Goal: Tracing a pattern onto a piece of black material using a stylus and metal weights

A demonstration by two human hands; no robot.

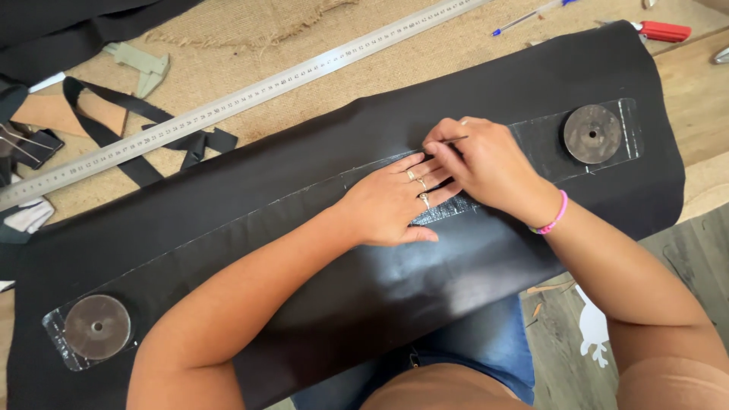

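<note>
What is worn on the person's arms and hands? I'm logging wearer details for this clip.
Both arms are bare, with no sleeves showing. The left hand wears rings on two fingers. The right hand is ringless as far as visible, with a pink bracelet at its wrist.

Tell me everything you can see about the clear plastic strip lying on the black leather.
The clear plastic strip is a long, narrow, see-through template lying flat and diagonally across the black leather sheet. A round metal disc sits on each end, one at lower left, one at upper right. The left hand presses flat on its middle, while the right hand holds a thin pointed tool at its upper edge.
</note>
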